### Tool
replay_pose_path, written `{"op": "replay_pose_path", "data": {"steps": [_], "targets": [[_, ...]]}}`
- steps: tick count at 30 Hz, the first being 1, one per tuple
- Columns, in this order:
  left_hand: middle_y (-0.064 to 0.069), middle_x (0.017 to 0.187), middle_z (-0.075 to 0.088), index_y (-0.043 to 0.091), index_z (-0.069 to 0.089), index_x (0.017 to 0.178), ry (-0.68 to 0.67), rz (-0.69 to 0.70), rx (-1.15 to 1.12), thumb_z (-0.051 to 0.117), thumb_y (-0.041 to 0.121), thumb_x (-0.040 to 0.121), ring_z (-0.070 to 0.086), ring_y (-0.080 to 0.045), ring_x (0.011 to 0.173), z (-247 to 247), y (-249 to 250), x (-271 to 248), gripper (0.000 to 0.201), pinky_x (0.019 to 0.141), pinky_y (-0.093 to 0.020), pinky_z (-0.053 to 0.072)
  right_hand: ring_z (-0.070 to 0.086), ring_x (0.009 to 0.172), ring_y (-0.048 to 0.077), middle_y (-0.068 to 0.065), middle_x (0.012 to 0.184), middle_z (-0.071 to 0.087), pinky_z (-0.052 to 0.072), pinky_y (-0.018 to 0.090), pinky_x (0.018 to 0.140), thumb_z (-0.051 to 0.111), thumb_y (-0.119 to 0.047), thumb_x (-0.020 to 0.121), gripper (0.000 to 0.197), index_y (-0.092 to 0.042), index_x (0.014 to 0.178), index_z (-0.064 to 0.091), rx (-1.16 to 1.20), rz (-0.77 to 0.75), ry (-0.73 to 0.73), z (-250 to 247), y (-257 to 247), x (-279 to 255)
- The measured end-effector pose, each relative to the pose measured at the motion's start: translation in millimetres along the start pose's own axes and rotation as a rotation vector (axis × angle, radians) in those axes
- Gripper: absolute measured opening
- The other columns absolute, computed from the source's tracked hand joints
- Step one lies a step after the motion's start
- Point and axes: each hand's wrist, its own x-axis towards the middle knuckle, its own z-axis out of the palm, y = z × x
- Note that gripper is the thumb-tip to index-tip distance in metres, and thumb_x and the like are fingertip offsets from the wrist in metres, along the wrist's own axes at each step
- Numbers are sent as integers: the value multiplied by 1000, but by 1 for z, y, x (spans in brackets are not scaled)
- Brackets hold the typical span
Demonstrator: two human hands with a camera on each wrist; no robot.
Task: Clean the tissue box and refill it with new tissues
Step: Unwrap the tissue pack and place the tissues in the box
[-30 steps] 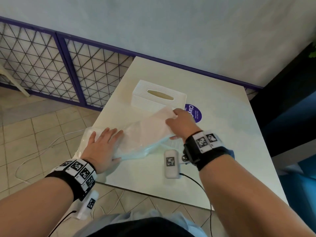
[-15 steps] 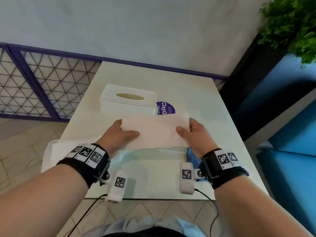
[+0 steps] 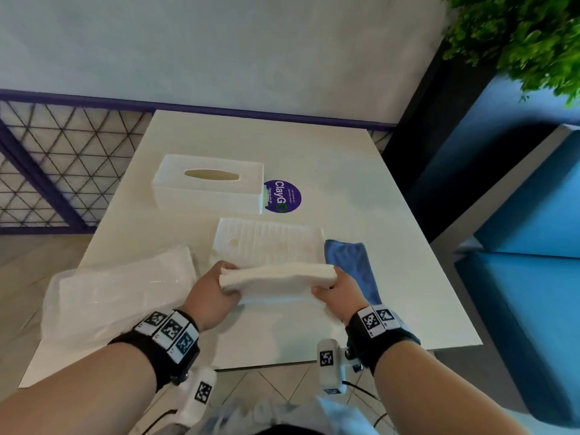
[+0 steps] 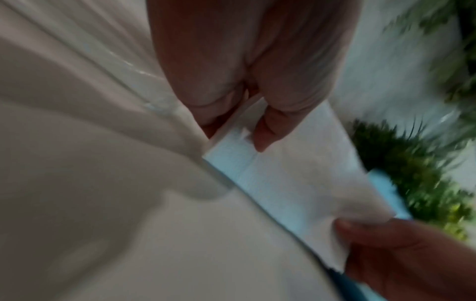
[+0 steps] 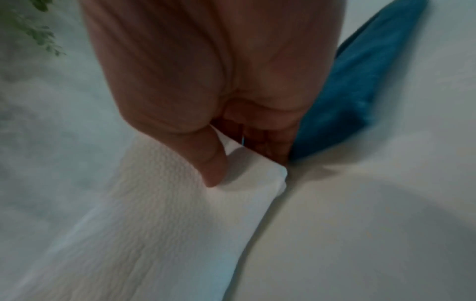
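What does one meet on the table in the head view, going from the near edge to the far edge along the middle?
tissue stack, held by left hand and right hand → ribbed white tray → tissue box

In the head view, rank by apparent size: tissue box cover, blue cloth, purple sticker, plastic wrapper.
1. plastic wrapper, though nearest the camera
2. tissue box cover
3. blue cloth, partly hidden by the right hand
4. purple sticker

cloth (image 3: 350,265) right of tray (image 3: 270,243), behind box (image 3: 208,186)
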Motion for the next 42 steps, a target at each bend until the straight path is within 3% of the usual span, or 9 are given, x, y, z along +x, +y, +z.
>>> {"op": "replay_pose_path", "data": {"steps": [7,11,15,19,23,29,33,37,42], "targets": [[-4,108,62,16,39,133,200,-65,-124,70,18,82,61,-26,94,-27,45,59,60,86,-37,49,68,96,34,14,101,71,55,52,85,66,-26,77,34,-6,105,62,261,73,127,-9,-24,62],[-12,119,57,14,30,143,131,-173,-23,65,13,82,56,-26,89,-33,40,90,71,74,-31,43,65,91,29,6,95,67,57,42,82,63,-21,85,30,-6,112,62,172,102,145,8,-34,81],[-15,130,54,15,27,145,94,-199,49,64,13,82,56,-29,98,-28,32,103,73,80,-31,43,58,83,24,6,90,63,42,26,69,58,-20,86,31,-4,112,62,15,152,158,15,-31,92],[-14,141,47,13,25,145,56,-176,119,63,16,83,52,-30,121,-28,34,102,72,96,-33,41,57,115,31,13,124,63,43,29,90,52,-28,92,41,-6,126,58,-40,217,190,11,-27,98],[-8,138,47,16,44,135,149,-5,75,62,17,87,52,-20,122,-57,43,81,51,95,-30,41,58,111,30,14,125,62,37,24,75,42,-26,98,39,-6,128,56,-39,226,211,-4,-20,94],[4,122,49,34,55,109,221,3,430,65,40,83,54,-18,113,-112,13,16,29,89,-37,41,60,107,31,13,119,65,43,26,79,46,-19,95,32,-8,123,57,-114,170,222,-7,-32,84],[4,151,28,37,33,139,127,-119,713,51,64,82,28,-20,139,-118,-23,-16,66,111,-47,20,62,107,22,3,118,66,46,25,90,51,-15,90,28,-13,115,64,-209,-105,118,41,-80,62],[3,162,-4,41,-2,150,101,-169,814,15,67,89,-7,-20,148,-113,-59,-25,68,116,-52,-3,64,98,15,1,115,66,42,15,87,54,-16,90,25,-17,110,68,-185,-333,-60,104,-131,39],[1,161,-12,43,-12,147,53,-225,757,11,65,90,-13,-22,147,-102,-85,-33,65,115,-58,-5,61,108,26,8,113,65,48,26,89,55,-18,87,34,-8,119,60,-309,-188,-301,150,-160,34]]}}
